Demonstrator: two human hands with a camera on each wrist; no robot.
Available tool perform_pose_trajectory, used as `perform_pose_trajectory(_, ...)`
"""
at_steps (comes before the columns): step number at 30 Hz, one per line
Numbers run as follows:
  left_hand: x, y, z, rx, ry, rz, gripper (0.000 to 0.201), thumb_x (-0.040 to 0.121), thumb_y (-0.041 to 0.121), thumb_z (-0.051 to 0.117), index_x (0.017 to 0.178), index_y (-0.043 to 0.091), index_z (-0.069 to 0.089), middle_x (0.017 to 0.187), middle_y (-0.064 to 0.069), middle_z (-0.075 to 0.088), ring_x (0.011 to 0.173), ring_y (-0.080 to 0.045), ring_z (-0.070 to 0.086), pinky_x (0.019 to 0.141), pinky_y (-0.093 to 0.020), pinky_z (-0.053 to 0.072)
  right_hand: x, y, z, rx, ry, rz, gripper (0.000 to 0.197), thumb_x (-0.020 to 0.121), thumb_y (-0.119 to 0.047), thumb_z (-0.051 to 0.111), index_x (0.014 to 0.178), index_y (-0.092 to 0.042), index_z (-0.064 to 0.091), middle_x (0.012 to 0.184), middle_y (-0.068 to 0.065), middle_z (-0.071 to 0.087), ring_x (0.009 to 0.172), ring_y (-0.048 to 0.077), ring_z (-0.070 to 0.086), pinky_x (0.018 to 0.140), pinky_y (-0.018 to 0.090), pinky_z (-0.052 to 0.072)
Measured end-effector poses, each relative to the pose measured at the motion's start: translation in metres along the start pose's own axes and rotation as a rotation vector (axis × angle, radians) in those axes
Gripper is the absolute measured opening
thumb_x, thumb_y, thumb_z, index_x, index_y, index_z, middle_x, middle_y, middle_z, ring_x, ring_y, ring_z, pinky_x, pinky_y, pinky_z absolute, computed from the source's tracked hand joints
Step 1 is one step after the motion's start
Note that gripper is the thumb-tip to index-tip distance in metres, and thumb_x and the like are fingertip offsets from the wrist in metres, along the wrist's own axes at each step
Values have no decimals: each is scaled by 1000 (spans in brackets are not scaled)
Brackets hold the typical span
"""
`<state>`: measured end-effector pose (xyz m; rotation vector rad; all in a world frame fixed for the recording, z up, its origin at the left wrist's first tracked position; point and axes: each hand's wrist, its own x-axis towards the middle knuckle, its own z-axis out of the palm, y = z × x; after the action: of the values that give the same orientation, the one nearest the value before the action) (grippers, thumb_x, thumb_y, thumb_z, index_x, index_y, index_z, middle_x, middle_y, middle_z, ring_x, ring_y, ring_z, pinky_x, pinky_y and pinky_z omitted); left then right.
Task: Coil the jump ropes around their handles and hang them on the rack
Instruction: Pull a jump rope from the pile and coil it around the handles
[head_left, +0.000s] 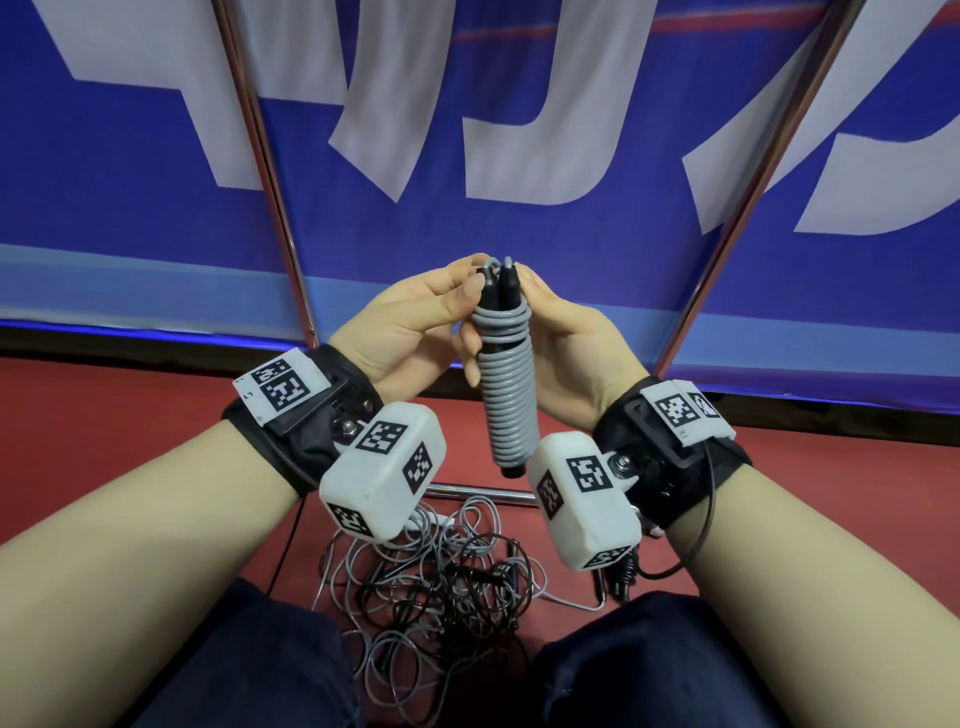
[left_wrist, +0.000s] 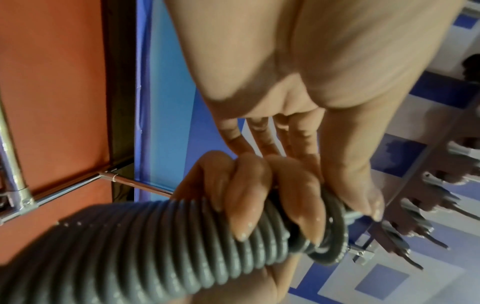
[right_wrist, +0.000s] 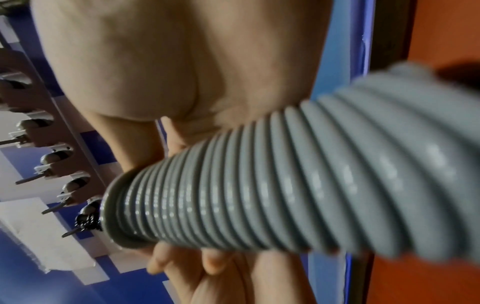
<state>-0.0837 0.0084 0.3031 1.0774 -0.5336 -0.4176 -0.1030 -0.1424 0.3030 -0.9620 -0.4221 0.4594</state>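
Both hands are closing around one wound jump rope: the left hand (head_left: 410, 322) is pinching its top end, thumb pressing near the tips of the two black handles (head_left: 500, 288), while the right hand (head_left: 563, 353) is wrapping the upper part of the bundle from the other side, its fingers (left_wrist: 246, 197) curling over the turns, as the left wrist view is showing. The grey rope (head_left: 509, 395) is lying in tight, even turns down the paired handles, looser at the top where a few wraps are bunching, and I cannot tell whether the free end is tucked in. The bundle's long axis is standing nearly upright between the palms, tilting slightly, with its bottom end hanging free between the two wrists. Judging from this, the coiling of this rope is looking close to finished, and the hanging is still waiting. The rack (right_wrist: 52, 164) is showing in the right wrist view as a brown strip with a row of pegs, at least one already carrying a dark coiled rope (right_wrist: 88, 222); it is sitting beyond the fingertips, off the bundle's top end, so the handle tips are the part pointing towards it. The right hand, holding more of the coil, is seeming the likelier one to carry it there. On the red floor (head_left: 104, 441) below, a tangle of loose ropes (head_left: 441, 582), grey and black, is lying between the person's knees, well apart from the held bundle and not yet wound.
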Motion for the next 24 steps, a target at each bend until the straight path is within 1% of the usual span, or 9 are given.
perform_pose_trajectory(5, -2, 5, 7, -27, -3, 87, 40, 68, 24, 71, 103, 4, 63, 76, 2, 66, 50, -13, 58, 42, -29, 51, -4, -6, 3, -57, -40, -32, 27, 92, -35, 43, 105, -11, 45, 69, 16, 61, 55, 30, 58, 60, 32, 47)
perform_pose_trajectory(8, -2, 11, 2, 126, 88, 122, 30, 68, 17, 79, 94, 8, 68, 100, -4, 59, 66, -20, 58, 63, -34, 49, -6, -11, 2, -151, 45, -72, 22, 94, -31, 43, 102, -10, 41, 71, 17, 59, 55, 28, 59, 56, 30, 50)
perform_pose_trajectory(9, -2, 11, 0, 217, 144, 111, 27, 68, 20, 79, 92, 14, 69, 99, -4, 59, 72, -21, 56, 68, -36, 45, -6, -13, 1, -186, 103, -80, 17, 97, -28, 42, 98, -11, 41, 73, 17, 57, 55, 27, 59, 54, 30, 50)
perform_pose_trajectory(11, -1, 7, 2, 416, 219, 92, 28, 64, 36, 76, 88, 27, 67, 91, 4, 62, 72, -18, 56, 65, -34, 44, -7, -13, -5, -329, 219, -88, 17, 100, -25, 44, 88, -13, 41, 75, 12, 59, 58, 21, 60, 55, 29, 50)
perform_pose_trajectory(14, -1, -3, 6, 715, 201, 119, 40, 62, 43, 78, 93, 28, 57, 91, 4, 61, 72, -22, 61, 61, -32, 51, -7, -8, -10, -519, 253, -39, 16, 98, -26, 48, 86, -16, 42, 80, 7, 64, 65, 17, 58, 62, 26, 46)
perform_pose_trajectory(17, -1, -1, 1, 733, 184, 124, 40, 66, 35, 81, 96, 21, 57, 92, -8, 61, 71, -20, 60, 60, -37, 55, -9, -7, -10, -549, 250, 18, 16, 100, -29, 46, 88, -19, 44, 83, 10, 62, 69, 21, 55, 65, 31, 43)
perform_pose_trajectory(20, -1, 1, -1, 737, 162, 136, 34, 72, 26, 81, 98, 22, 59, 89, 6, 63, 66, -15, 60, 63, -38, 57, -10, -8, -13, -583, 260, 5, 17, 101, -33, 46, 88, -21, 45, 84, 12, 60, 74, 24, 52, 68, 34, 41)
perform_pose_trajectory(22, -2, -2, 1, 736, 179, 158, 28, 77, 16, 78, 97, 22, 59, 86, 7, 61, 62, -13, 59, 62, -37, 56, -10, -8, -13, -577, 250, -3, 17, 99, -34, 46, 89, -21, 45, 84, 15, 59, 78, 28, 50, 71, 38, 40)
perform_pose_trajectory(24, -2, -5, 1, 704, 199, 184, 28, 76, 18, 77, 97, 23, 60, 85, 7, 60, 62, -14, 58, 61, -39, 57, -10, -8, -12, -514, 227, -15, 16, 102, -30, 42, 91, -18, 41, 83, 21, 57, 78, 31, 53, 72, 42, 44)
